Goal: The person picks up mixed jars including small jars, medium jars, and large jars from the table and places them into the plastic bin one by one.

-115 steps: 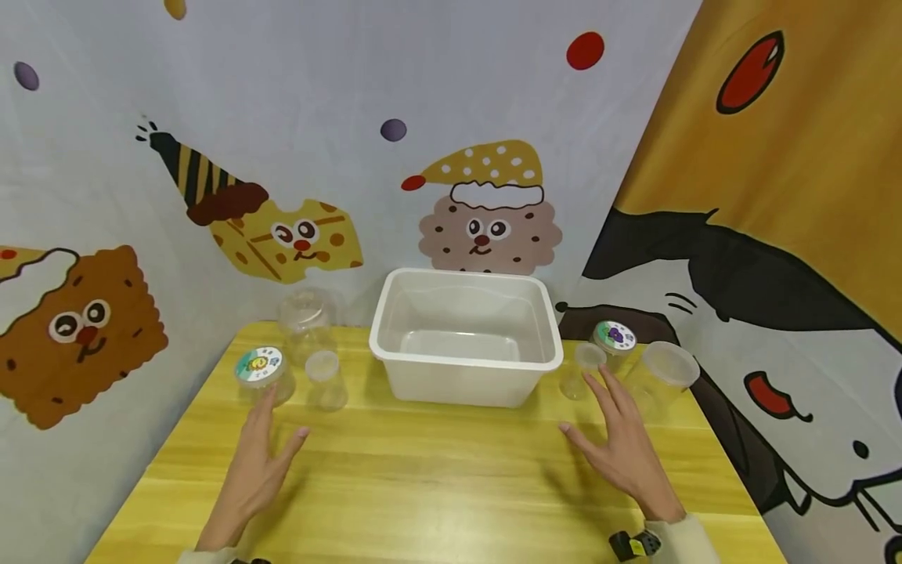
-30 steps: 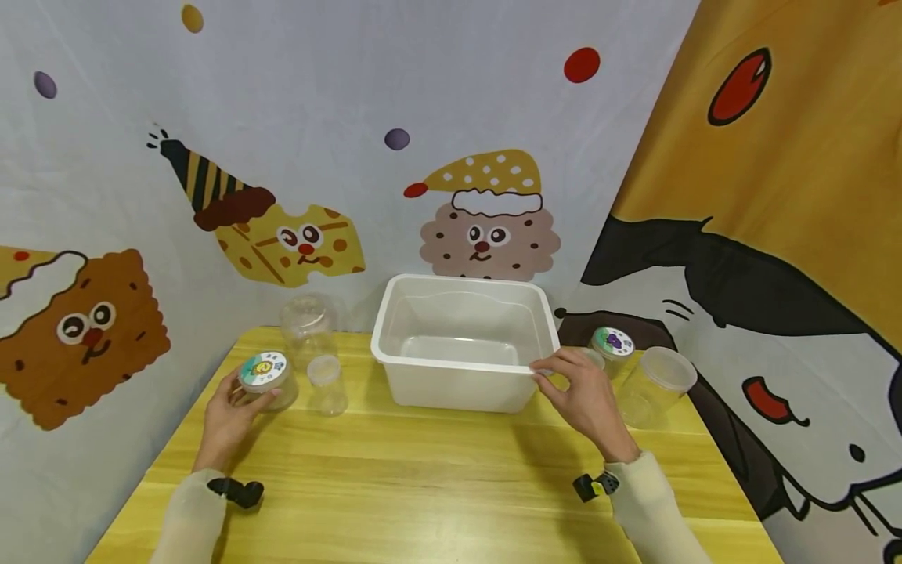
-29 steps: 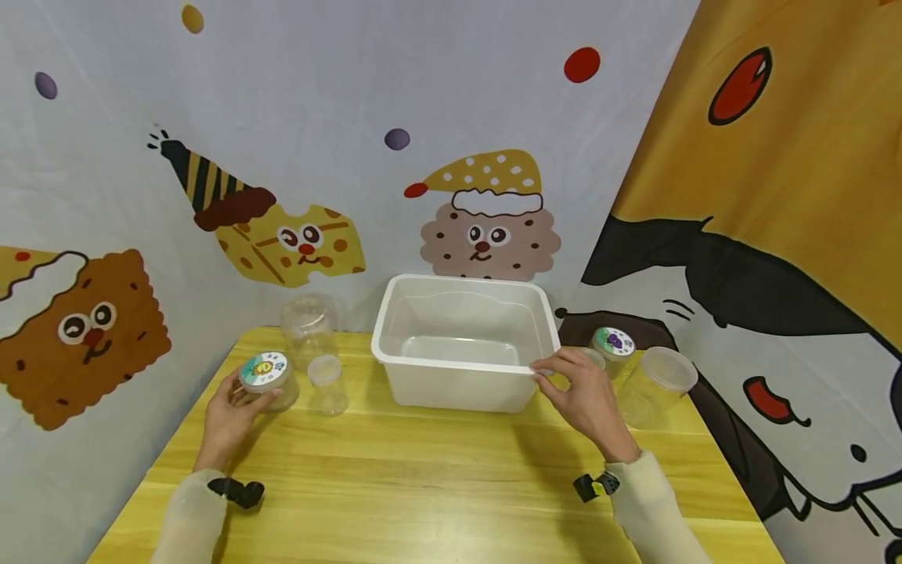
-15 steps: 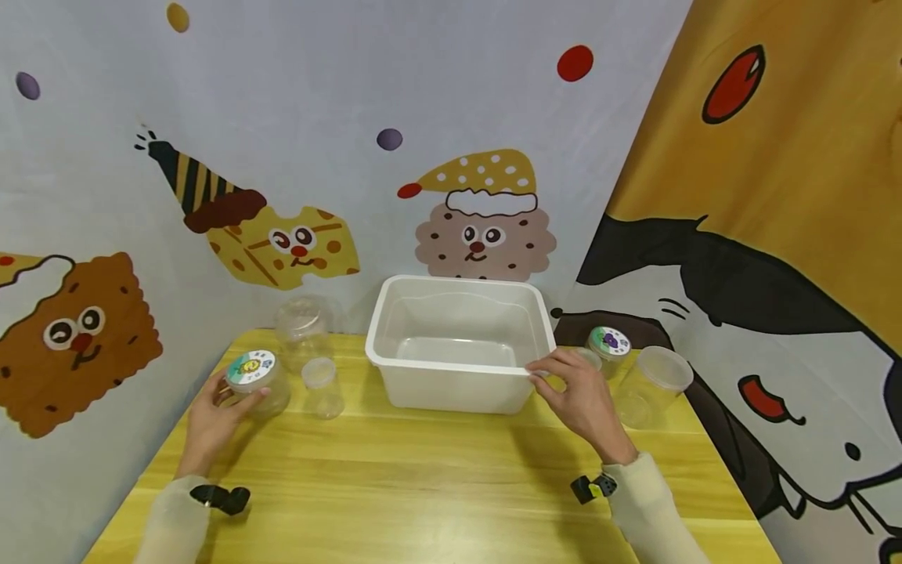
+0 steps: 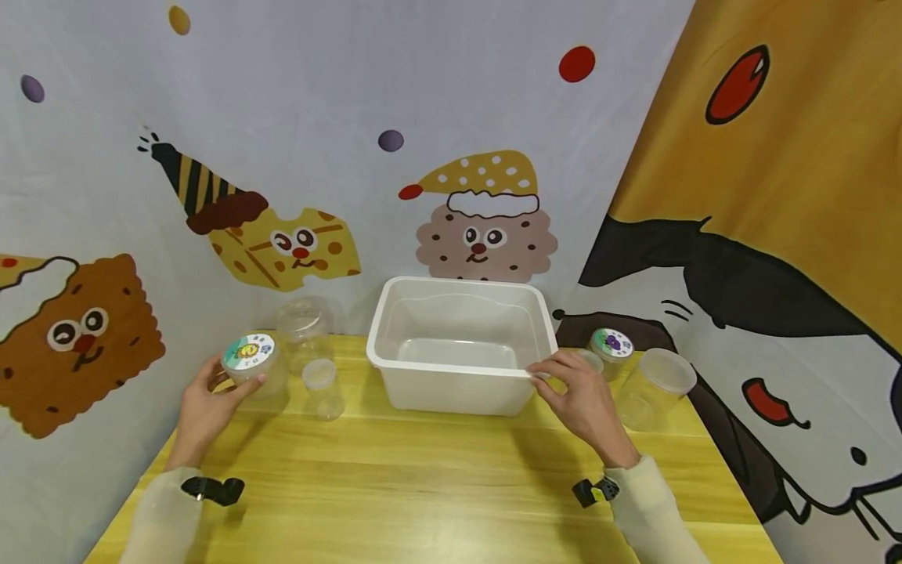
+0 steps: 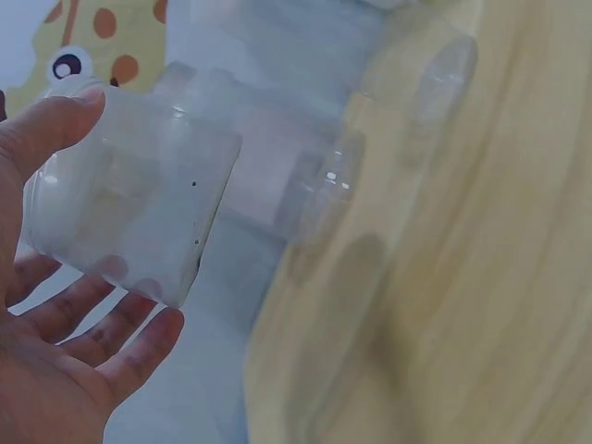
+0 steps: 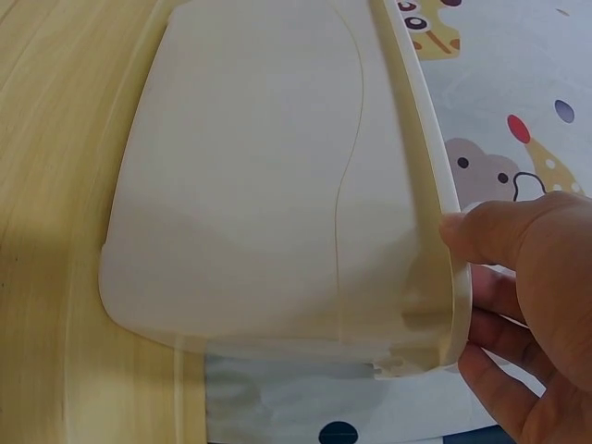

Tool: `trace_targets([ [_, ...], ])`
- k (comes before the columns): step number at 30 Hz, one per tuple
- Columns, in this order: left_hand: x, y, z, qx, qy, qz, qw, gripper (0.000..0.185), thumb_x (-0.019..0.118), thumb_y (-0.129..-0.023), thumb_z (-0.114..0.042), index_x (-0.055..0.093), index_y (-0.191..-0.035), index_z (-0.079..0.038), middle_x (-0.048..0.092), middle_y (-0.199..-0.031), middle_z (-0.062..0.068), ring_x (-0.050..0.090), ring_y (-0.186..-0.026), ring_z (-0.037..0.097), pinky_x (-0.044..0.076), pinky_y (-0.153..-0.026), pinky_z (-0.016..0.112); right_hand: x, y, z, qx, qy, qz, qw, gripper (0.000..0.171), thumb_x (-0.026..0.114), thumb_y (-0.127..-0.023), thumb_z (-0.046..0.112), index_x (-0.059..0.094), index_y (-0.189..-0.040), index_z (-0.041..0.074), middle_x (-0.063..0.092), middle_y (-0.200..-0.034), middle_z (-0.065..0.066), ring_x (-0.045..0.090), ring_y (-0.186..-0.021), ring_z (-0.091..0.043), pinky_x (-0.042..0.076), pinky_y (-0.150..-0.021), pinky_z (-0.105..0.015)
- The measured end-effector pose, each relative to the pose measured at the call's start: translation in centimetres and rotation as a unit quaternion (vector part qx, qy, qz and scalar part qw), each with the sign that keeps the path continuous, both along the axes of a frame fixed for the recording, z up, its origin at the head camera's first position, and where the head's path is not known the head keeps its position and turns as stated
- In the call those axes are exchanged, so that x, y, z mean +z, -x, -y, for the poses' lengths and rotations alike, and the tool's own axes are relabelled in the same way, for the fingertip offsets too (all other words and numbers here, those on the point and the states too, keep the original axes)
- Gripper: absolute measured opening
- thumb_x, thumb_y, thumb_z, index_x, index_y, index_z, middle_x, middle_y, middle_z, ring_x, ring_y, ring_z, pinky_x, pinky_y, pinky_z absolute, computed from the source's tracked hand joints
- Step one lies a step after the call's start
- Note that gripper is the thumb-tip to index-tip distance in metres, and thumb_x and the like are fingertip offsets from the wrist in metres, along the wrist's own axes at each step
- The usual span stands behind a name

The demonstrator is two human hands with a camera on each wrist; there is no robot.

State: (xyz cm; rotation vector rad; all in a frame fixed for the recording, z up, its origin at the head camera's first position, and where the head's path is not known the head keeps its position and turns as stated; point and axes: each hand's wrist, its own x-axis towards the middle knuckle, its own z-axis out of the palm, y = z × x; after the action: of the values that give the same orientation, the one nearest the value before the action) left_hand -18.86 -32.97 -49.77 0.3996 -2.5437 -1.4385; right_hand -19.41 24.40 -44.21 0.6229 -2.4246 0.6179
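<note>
Head view takes in the whole yellow wooden bench, though its near corners run off the bottom edge. The clear plastic containers are hard to read against the pale backdrop; their bodies nearly vanish and only lids and rims stand out.

I count six clear containers, three on each side of one white plastic tub that stands at the back middle of the bench. On the left: a jar with a yellow-and-green sticker lid, a small capped bottle just beside it, and a taller clear jar behind them against the wall. On the right: a jar with a purple sticker lid, a wide clear jar leaning beside it, and a small one almost wholly hidden behind the right hand.

The left hand has thumb and fingers wrapped round the sticker-lid jar at the bench's left rear. In the left wrist view that jar lies tilted in the hand, and the blur there does not show whether it touches the bench. The right hand is clamped on the tub's front right rim, thumb on top and fingers underneath, as the right wrist view shows on the rim.

Cartoon biscuit figures cover the backdrop behind. Both wrists wear small black camera mounts.
</note>
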Motion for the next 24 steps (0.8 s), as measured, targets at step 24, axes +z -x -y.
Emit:
trace_targets([
  [24, 5.6, 0.8, -2.6, -0.028, 0.049, -0.088, 0.9945, 0.090, 0.080, -0.088, -0.048, 0.033, -0.162, -0.027, 0.053, -0.150, 0.013, 0.046, -0.115, -0.001, 0.044, -0.086, 0.010, -0.2, -0.1, 0.0, -0.004, -0.001, -0.001, 1.000, 0.016, 0.085, -0.085, 0.018, 0.080, -0.101, 0.020, 0.071, -0.099, 0.007, 0.063, -0.093, -0.012, 0.055, -0.068, -0.034],
])
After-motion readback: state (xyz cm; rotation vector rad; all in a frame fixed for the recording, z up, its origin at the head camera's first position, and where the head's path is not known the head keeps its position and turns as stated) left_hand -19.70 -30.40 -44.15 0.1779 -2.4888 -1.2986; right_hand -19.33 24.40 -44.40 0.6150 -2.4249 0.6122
